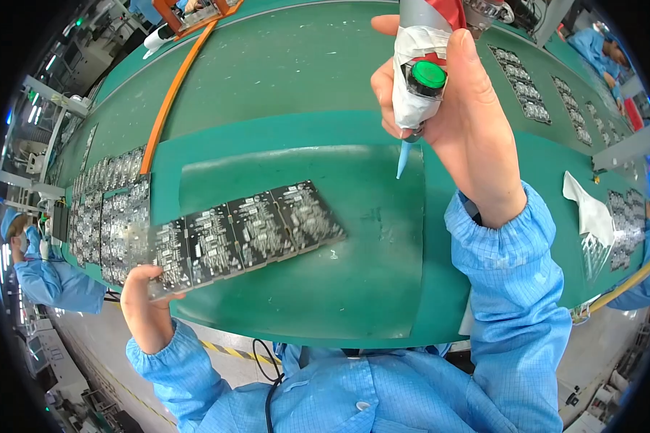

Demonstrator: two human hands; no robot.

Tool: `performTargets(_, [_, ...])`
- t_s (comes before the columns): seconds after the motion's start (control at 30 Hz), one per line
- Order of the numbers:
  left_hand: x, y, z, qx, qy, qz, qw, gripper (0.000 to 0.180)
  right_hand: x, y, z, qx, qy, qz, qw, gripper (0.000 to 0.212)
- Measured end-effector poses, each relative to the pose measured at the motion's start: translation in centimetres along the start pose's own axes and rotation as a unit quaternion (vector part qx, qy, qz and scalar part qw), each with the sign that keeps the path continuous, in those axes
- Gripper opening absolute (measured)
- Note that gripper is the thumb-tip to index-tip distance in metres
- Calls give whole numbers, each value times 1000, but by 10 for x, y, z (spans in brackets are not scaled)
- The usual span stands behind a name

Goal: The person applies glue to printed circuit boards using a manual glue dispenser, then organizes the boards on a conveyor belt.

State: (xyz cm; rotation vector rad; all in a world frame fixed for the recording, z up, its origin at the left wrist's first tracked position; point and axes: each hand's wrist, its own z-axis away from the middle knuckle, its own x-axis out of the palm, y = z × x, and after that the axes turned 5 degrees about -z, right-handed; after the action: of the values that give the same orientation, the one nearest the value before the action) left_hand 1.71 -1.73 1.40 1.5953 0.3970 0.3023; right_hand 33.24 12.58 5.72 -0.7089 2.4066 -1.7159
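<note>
In my left hand (pixel 144 307) is the left end of a long dark circuit board panel (pixel 249 227), pinched between thumb and fingers. The panel has several sections crowded with small parts. It is tilted above the green mat (pixel 303 310), and its right end is smeared by motion. My right hand (pixel 480 119) is wrapped around a handheld dispensing tool (pixel 414 105), raised to the right of the panel. White tape covers the tool's lower body, which has a green button (pixel 428 73) and a thin blue tapered nozzle (pixel 403 159) pointing down. The nozzle is apart from the panel.
More circuit board panels (pixel 108 216) lie in rows at the left, beside an orange strip (pixel 173 90). Other boards (pixel 520 83) are at the far right. A white cloth (pixel 588 209) lies near the right edge. Co-workers in blue (pixel 50 278) are around the bench.
</note>
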Motion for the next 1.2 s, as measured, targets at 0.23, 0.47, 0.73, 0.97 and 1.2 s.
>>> performTargets(0.23, [21, -18, 1, -80, -31, 51, 995, 43, 6, -3, 6, 2, -7, -12, 1000, 57])
performTargets(0.47, [123, -49, 20, -222, -267, 194, 917, 50, 12, 0, 15, 24, -15, -4, 1000, 56])
performTargets(0.73, [167, -57, 44, -222, -373, 136, 891, 44, 14, 3, 13, 47, -3, 9, 999, 55])
performTargets(0.97, [168, -52, 47, -198, -377, 97, 900, 43, 23, 3, 18, 43, -13, -3, 999, 55])
performTargets(1.2, [167, -49, 49, -186, -383, 100, 899, 46, 21, 12, -6, 35, -31, -15, 999, 54])
